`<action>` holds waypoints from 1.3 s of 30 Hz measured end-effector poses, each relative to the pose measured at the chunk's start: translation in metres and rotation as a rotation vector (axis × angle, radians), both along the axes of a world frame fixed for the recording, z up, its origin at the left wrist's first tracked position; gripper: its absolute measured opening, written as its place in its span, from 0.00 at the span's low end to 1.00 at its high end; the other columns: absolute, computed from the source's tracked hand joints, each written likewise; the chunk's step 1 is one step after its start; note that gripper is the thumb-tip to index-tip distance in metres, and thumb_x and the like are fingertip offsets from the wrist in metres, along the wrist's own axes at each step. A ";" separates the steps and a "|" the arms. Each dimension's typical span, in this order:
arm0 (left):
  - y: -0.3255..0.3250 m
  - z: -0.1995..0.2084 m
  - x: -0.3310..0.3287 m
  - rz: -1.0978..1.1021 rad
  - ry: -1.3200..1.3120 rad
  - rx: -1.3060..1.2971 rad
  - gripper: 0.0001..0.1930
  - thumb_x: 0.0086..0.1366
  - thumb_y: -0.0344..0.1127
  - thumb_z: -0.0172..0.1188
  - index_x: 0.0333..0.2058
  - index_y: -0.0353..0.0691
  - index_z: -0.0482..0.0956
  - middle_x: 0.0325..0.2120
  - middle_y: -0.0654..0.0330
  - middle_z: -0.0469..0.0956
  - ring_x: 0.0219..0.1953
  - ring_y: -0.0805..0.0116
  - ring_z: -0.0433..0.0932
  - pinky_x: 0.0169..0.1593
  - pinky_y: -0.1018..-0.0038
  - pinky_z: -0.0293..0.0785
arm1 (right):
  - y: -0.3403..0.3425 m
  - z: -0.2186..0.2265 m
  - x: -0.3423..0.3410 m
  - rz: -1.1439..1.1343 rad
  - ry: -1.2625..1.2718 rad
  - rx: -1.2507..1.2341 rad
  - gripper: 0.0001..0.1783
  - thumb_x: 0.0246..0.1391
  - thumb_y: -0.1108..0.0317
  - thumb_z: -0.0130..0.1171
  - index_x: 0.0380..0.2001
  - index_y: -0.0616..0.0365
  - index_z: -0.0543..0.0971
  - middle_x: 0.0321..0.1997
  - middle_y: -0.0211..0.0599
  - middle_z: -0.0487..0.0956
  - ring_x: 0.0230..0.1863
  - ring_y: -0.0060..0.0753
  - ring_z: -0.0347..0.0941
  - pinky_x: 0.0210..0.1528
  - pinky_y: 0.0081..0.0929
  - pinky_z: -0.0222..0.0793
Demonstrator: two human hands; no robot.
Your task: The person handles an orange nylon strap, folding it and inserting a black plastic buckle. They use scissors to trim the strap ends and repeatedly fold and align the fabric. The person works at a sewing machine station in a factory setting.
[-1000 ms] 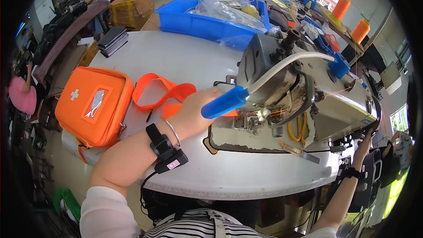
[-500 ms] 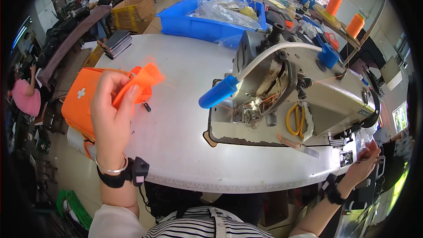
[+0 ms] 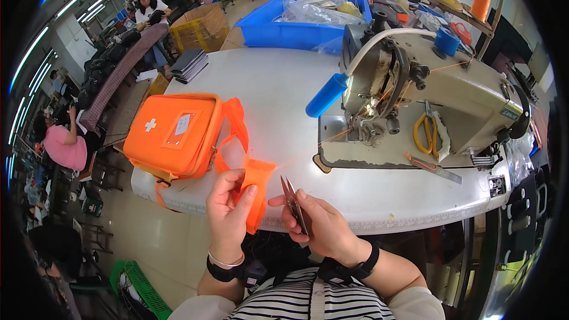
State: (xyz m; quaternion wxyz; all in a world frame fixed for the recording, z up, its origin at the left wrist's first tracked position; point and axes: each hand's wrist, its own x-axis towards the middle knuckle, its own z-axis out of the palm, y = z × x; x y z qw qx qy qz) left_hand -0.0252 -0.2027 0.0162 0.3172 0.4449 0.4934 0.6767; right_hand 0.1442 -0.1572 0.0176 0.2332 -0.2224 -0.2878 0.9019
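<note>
My left hand [image 3: 226,212] pinches the end of an orange webbing strap [image 3: 257,185] just in front of the table's near edge. From there the strap loops up to an orange zipped bag [image 3: 195,112] with a white cross, which lies on the left of the table. Close beside the strap end, my right hand [image 3: 328,226] grips metal thread snips [image 3: 296,206]. Their points face up and away from me, apart from the strap. A thin thread seems to run from the strap end toward the sewing machine [image 3: 474,104].
Yellow-handled scissors [image 3: 423,133] and a narrow metal blade [image 3: 438,169] lie on the machine's bed. A blue tube handle [image 3: 327,95] juts out left of its head. Behind stand a blue bin [image 3: 278,36] of plastic bags, a dark stack [image 3: 191,65] and orange thread cones [image 3: 480,5].
My left hand has brought the strap end toward me and rightward. My right hand has come from the table's far right to beside it, now with snips. The view has shifted too.
</note>
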 end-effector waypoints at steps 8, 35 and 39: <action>-0.002 -0.004 0.003 -0.050 0.016 -0.001 0.11 0.61 0.22 0.56 0.43 0.30 0.71 0.38 0.60 0.74 0.42 0.75 0.72 0.49 0.78 0.67 | 0.003 0.012 -0.011 -0.004 0.101 -0.058 0.22 0.67 0.50 0.36 0.36 0.59 0.71 0.22 0.25 0.62 0.22 0.17 0.53 0.20 0.15 0.48; 0.007 -0.008 0.049 -0.546 0.577 -0.015 0.26 0.54 0.22 0.60 0.52 0.41 0.68 0.40 0.59 0.75 0.40 0.62 0.76 0.41 0.71 0.74 | 0.012 -0.015 0.067 -0.472 -0.373 0.627 0.04 0.52 0.75 0.62 0.26 0.65 0.79 0.23 0.25 0.74 0.25 0.12 0.63 0.26 0.14 0.59; 0.012 0.002 0.039 -0.729 0.606 -0.015 0.21 0.54 0.22 0.59 0.48 0.44 0.73 0.46 0.62 0.73 0.43 0.63 0.76 0.42 0.73 0.74 | 0.013 -0.013 0.067 -0.435 -0.409 0.642 0.04 0.51 0.74 0.62 0.27 0.65 0.79 0.22 0.24 0.73 0.24 0.13 0.63 0.27 0.15 0.61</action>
